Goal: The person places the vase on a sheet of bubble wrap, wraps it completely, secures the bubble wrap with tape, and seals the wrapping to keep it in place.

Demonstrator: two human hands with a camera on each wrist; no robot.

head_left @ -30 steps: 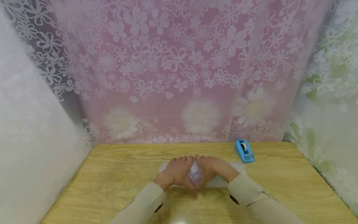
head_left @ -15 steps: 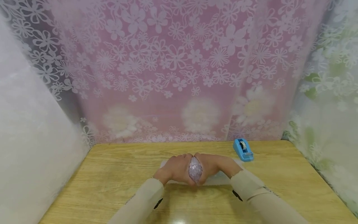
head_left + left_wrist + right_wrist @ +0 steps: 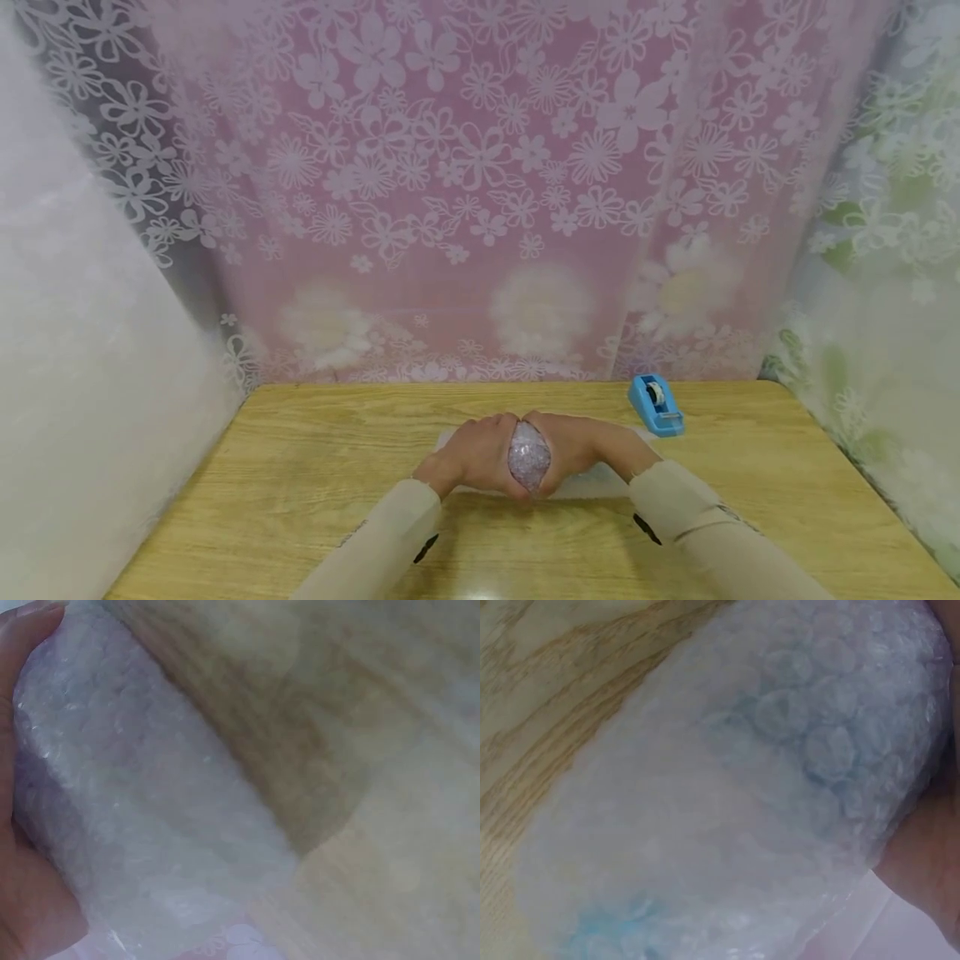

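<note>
Both hands hold a bundle of bubble wrap (image 3: 529, 457), side by side over the middle of the table. My left hand (image 3: 480, 454) grips its left part, with fingers over the far side and the thumb at the near side. My right hand (image 3: 577, 446) holds the right part the same way, and the fingertips of both hands nearly meet. In the left wrist view the clear bubble wrap (image 3: 135, 787) looks rolled and layered. Through the bubble wrap (image 3: 742, 772) in the right wrist view, faint bluish patches show; whatever is inside is hidden.
A light-blue tape dispenser (image 3: 656, 406) with a roll of tape stands at the back right of the wooden table (image 3: 337, 467). Behind the table hangs a pink flowered curtain (image 3: 450, 208), with pale curtains on either side.
The gap between the hands has widened, baring more of the bubble wrap. The right hand and forearm have shifted slightly right. The tape dispenser stays in place.
</note>
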